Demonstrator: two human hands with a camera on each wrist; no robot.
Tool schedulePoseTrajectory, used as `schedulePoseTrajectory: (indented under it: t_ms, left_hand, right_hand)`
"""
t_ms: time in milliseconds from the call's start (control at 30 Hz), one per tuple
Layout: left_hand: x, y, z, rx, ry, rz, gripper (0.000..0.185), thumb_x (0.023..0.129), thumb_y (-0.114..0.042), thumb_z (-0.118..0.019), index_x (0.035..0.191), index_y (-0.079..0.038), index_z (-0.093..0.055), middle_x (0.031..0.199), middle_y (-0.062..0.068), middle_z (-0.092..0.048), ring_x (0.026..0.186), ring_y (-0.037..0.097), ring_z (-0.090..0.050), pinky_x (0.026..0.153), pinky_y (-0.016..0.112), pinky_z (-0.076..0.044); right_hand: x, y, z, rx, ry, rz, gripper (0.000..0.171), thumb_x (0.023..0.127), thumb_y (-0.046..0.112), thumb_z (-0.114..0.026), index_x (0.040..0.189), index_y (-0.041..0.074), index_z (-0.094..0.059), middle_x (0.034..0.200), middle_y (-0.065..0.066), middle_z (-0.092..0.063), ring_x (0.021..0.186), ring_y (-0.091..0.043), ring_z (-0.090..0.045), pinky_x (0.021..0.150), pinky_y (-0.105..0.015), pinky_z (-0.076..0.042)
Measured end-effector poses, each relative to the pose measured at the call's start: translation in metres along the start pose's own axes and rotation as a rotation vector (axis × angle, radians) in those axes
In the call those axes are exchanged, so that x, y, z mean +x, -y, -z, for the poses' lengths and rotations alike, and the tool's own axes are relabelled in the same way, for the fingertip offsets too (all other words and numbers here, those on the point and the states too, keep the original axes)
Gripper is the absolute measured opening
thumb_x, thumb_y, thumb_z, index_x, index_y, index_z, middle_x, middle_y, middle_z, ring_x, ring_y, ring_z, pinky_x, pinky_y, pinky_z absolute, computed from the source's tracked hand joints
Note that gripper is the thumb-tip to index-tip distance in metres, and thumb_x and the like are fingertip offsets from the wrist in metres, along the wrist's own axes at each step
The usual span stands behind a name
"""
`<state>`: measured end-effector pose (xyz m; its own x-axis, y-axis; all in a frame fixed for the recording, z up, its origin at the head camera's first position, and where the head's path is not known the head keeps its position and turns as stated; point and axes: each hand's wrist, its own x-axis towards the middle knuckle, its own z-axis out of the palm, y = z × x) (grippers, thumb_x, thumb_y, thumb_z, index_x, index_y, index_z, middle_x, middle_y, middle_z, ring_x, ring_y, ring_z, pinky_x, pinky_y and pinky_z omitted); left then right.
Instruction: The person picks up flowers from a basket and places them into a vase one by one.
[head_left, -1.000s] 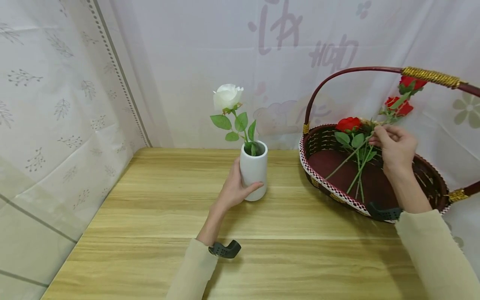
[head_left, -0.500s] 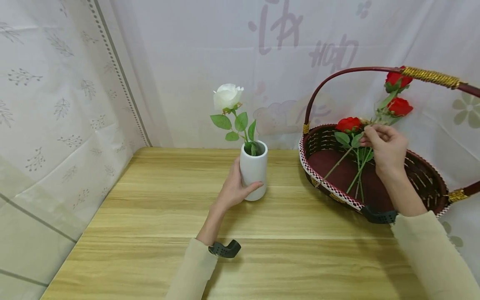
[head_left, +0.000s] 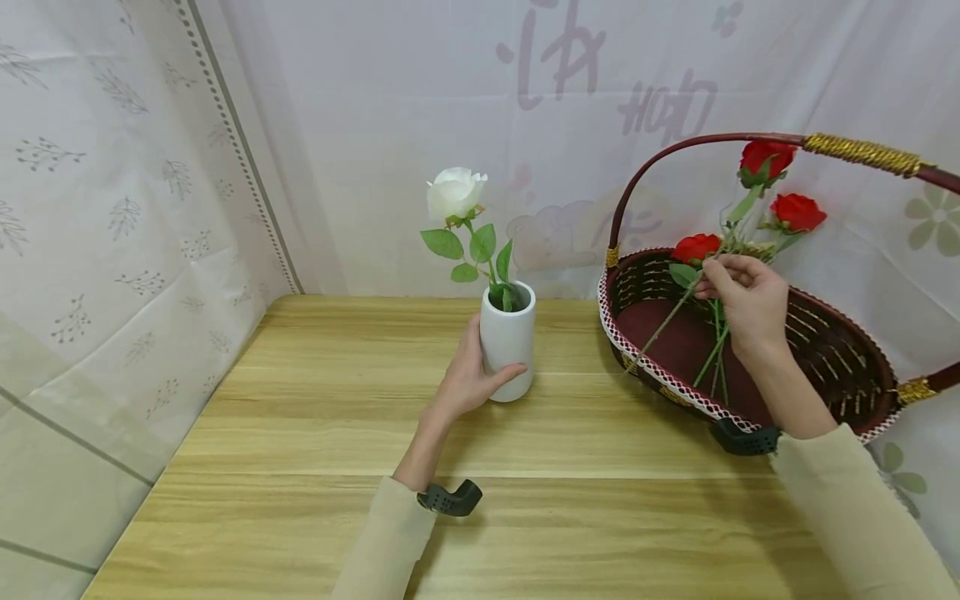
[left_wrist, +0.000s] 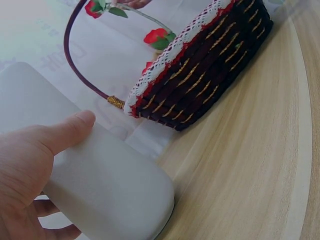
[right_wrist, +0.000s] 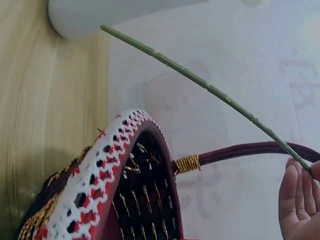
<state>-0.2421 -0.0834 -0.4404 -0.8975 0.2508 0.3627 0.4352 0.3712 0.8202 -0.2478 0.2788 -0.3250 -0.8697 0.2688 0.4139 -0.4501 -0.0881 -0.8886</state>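
Above the basket (head_left: pixel 847 350), the right hand (head_left: pixel 742 300) pinches a red rose (head_left: pixel 761 158) by its stem, which slants from bloom up and away down toward the left hand (head_left: pixel 468 379). That hand wraps the white vase (head_left: pixel 507 342), holding one upright white rose (head_left: pixel 454 193). Two more red roses (head_left: pixel 797 212) lie in the basket beside the right hand.

Faint grey characters show through the white backdrop cloth (head_left: pixel 570 75) in the upper middle of the head view, reversed and too washed out to read, and nothing else carries writing.
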Motion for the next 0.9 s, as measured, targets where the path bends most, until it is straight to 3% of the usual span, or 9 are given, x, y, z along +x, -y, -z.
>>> schedulePoseTrajectory:
  t_ms: [467, 900]
  left_hand:
    - [-0.001, -0.002, 0.000, 0.001, 0.002, 0.012, 0.100, 0.084, -0.028, -0.085, 0.158, -0.020, -0.018, 0.148, 0.007, -0.038, 0.129, 0.024, -0.045, 0.107, 0.049, -0.040]
    - [-0.001, -0.002, 0.000, -0.009, -0.003, -0.006, 0.099, 0.084, -0.026, -0.085, 0.157, -0.017, -0.019, 0.146, 0.009, -0.039, 0.129, 0.026, -0.046, 0.107, 0.050, -0.040]
  right_hand:
    - [-0.009, 0.000, -0.014, -0.036, 0.053, -0.025, 0.011, 0.094, 0.007, -0.071, 0.099, -0.002, -0.067, 0.079, -0.006, -0.070, 0.066, -0.014, -0.068, 0.063, -0.022, -0.057]
    - [-0.014, -0.001, -0.032, 0.014, 0.129, -0.015, 0.012, 0.095, 0.004, -0.070, 0.100, -0.005, -0.063, 0.081, -0.007, -0.069, 0.066, -0.014, -0.066, 0.064, -0.022, -0.056]
